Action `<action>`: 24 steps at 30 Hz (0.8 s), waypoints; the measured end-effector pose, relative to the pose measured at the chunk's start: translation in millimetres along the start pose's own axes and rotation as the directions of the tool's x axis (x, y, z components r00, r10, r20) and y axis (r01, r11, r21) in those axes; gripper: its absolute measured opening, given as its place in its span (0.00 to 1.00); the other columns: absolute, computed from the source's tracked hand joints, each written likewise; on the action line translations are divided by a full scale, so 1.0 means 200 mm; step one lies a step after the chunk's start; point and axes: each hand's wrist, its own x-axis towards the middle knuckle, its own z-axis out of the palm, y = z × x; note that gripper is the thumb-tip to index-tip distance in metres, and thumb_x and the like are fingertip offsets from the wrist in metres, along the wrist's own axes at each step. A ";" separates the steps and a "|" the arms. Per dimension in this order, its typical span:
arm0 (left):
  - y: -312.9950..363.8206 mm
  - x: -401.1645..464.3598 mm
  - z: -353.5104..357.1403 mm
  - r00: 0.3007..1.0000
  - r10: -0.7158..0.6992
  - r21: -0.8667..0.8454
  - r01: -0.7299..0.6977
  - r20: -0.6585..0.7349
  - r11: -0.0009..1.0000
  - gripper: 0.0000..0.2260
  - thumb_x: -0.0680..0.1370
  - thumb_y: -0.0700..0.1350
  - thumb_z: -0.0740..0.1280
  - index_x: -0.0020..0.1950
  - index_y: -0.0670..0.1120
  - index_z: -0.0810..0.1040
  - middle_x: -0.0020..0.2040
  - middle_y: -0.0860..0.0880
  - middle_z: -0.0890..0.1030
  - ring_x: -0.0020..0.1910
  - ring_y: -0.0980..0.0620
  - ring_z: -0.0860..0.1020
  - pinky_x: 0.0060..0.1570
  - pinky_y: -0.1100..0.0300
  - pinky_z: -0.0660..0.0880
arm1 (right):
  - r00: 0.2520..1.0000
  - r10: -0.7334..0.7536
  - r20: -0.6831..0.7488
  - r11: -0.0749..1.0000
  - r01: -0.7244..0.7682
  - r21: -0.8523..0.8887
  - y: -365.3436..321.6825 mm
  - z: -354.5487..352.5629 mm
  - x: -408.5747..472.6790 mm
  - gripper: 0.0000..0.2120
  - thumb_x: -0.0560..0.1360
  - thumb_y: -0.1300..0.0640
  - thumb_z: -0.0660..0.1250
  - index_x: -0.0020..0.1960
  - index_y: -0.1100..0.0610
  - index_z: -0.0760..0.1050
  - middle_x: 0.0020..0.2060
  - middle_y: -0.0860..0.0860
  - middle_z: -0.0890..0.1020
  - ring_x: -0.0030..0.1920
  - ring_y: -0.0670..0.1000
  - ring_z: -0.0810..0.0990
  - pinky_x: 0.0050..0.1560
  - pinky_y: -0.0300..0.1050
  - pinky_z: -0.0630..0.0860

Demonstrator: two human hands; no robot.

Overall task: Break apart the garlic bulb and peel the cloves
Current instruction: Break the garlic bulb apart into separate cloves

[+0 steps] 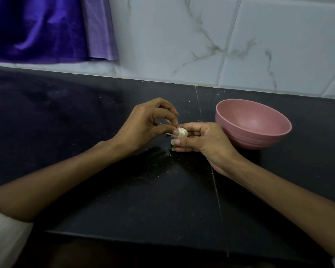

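Observation:
A small whitish garlic bulb (pixel 181 132) is held between both hands just above the black counter (pixel 124 190). My left hand (pixel 147 124) pinches its left side with thumb and fingertips. My right hand (pixel 199 140) grips its right side with curled fingers, thumb underneath. Most of the bulb is hidden by the fingers. A few bits of papery skin (pixel 172 141) show below the bulb, beside my right thumb.
A pink bowl (pixel 278 136) stands on the counter just right of my right hand; its inside looks bare. A white marbled tile wall (pixel 201 45) runs along the back. Purple cloth (pixel 37 29) hangs at the back left. The counter's front edge (pixel 133 235) lies near me.

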 end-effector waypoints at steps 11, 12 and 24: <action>-0.01 0.01 -0.01 0.999 0.023 -0.002 -0.023 0.022 1.000 0.04 0.71 0.43 0.76 0.44 0.45 0.84 0.52 0.51 0.80 0.48 0.55 0.79 0.40 0.67 0.76 | 0.999 -0.017 0.030 0.999 0.017 -0.027 0.00 0.00 0.00 0.12 0.70 0.71 0.72 0.53 0.62 0.81 0.43 0.55 0.86 0.44 0.52 0.86 0.44 0.43 0.83; -0.01 0.01 -0.01 0.999 0.018 -0.009 -0.018 0.032 1.000 0.04 0.71 0.42 0.76 0.43 0.46 0.84 0.52 0.51 0.80 0.47 0.54 0.79 0.40 0.64 0.77 | 0.999 -0.018 0.034 0.999 0.019 -0.033 0.00 0.00 0.00 0.12 0.70 0.71 0.72 0.52 0.62 0.81 0.43 0.55 0.86 0.44 0.52 0.86 0.44 0.43 0.83; 0.00 0.01 -0.04 0.989 0.042 0.043 -0.049 0.142 0.998 0.09 0.72 0.49 0.68 0.45 0.46 0.82 0.52 0.53 0.77 0.47 0.49 0.78 0.43 0.48 0.77 | 1.000 -0.001 0.029 0.997 0.004 -0.080 0.00 0.00 0.00 0.12 0.70 0.71 0.72 0.51 0.61 0.82 0.42 0.53 0.86 0.44 0.51 0.86 0.47 0.45 0.84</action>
